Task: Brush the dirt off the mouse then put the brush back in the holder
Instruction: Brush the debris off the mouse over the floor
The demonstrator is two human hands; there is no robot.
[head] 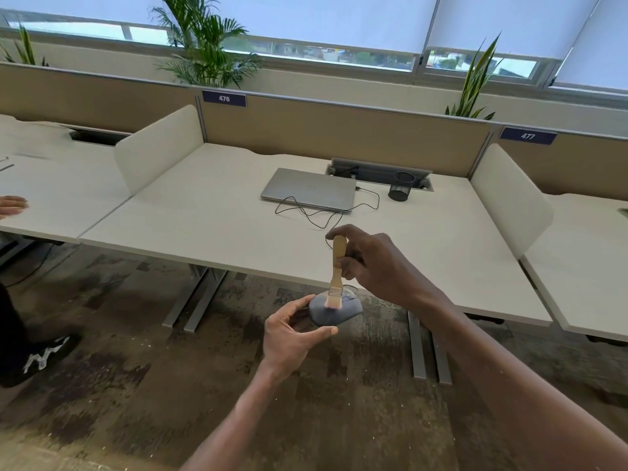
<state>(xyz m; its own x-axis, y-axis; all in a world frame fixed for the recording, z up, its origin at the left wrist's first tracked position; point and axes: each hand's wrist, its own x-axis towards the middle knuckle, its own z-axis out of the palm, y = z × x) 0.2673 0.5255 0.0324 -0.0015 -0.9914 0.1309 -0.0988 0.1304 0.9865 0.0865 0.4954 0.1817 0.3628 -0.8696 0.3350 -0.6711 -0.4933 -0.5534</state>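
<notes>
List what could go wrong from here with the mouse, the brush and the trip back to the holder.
1. The left hand holds the mouse off the desk edge, above the carpet; a slip would likely drop it.
2. Its cable runs to the closed laptop; pulling further might tug it.
3. The right hand must carry the brush across that looped cable to the black holder, so it may snag.
</notes>
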